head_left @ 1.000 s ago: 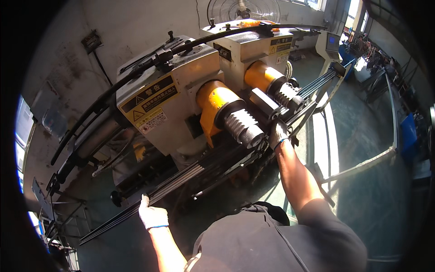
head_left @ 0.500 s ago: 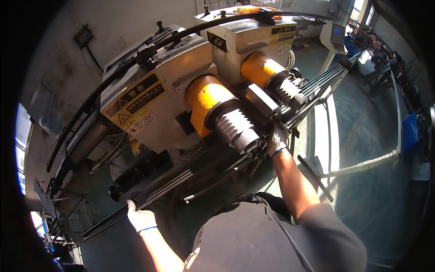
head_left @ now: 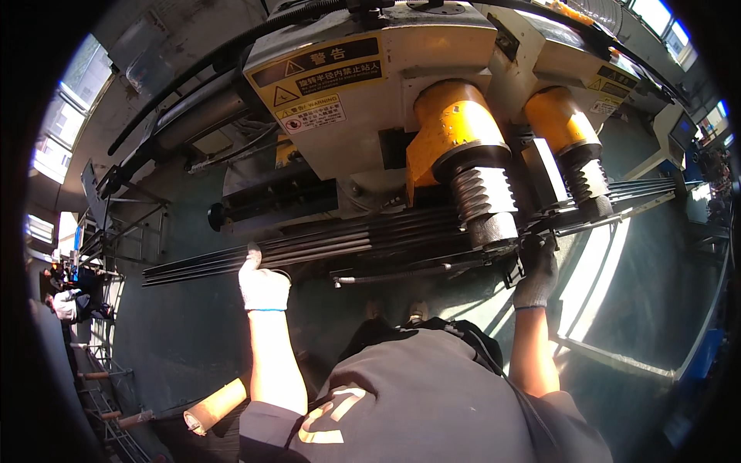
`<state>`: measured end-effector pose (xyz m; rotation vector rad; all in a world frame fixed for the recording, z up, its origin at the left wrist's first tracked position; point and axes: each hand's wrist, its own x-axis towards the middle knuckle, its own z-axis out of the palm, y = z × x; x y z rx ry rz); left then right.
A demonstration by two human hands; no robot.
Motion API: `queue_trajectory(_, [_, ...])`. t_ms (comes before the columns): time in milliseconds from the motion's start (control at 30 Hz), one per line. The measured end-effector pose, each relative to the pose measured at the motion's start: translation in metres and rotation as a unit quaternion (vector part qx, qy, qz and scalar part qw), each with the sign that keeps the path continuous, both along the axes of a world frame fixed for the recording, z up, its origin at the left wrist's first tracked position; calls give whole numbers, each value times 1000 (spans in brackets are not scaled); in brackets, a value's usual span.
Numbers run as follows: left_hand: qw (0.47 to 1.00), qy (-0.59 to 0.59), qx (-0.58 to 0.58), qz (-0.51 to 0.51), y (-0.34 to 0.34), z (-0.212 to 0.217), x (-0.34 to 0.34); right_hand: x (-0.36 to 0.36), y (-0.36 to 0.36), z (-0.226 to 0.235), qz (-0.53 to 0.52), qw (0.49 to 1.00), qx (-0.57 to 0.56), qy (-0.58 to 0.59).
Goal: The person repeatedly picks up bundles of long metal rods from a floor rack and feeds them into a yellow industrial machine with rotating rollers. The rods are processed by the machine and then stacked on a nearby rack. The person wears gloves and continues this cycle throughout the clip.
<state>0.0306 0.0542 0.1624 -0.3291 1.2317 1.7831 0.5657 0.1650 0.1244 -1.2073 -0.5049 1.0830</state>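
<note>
A bundle of several long, thin dark metal rods [head_left: 309, 248] runs left to right along the front of a bending-type machine [head_left: 363, 100]. My left hand [head_left: 263, 285], in a white knit glove with a blue cuff edge, is closed on the bundle toward its left end, thumb on top. My right hand [head_left: 537, 272], gloved and in shadow, is closed at the rods beside the machine's front edge; its fingertips are partly hidden. Between my hands, a ribbed metal spindle [head_left: 485, 197] under a yellow housing [head_left: 459, 123] stands in front of the rods.
A second yellow housing [head_left: 559, 119] with a ribbed spindle [head_left: 588, 185] stands to the right. A hose [head_left: 401, 273] hangs below the rods. A cardboard tube [head_left: 216, 405] lies at lower left, near metal racks [head_left: 139, 224]. A rail frame [head_left: 617, 359] stands at right.
My view has turned, so the rods lie closer to level and the machine sits further right in the picture. Both hands keep their hold on the rods.
</note>
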Motion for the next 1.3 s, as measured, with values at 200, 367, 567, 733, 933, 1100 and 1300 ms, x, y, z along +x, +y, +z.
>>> queue_trajectory(200, [998,13,-49,27,13,10,37,48,-28,-100,65,955,-17,-288])
queue_trajectory(367, [995,-50,12,-80,5,10,55,1,-39,-80,57,992,-97,-53])
queue_trajectory(567, [954,-178,200,-132,-39,-10,-34,-21,-67,-132,182,974,-77,-115])
queue_trajectory(733, [974,-50,199,92,-82,5,-175,-41,-103,-180,192,936,-139,-260])
queue_trajectory(933, [961,50,200,182,-159,-8,-357,-78,-152,-219,240,950,-199,-27])
queue_trajectory(1100, [960,110,179,184,-192,-4,-426,-68,-186,-255,271,947,-168,-51])
queue_trajectory(1300, [969,183,163,39,-188,15,-410,-81,-199,-208,186,954,-237,6])
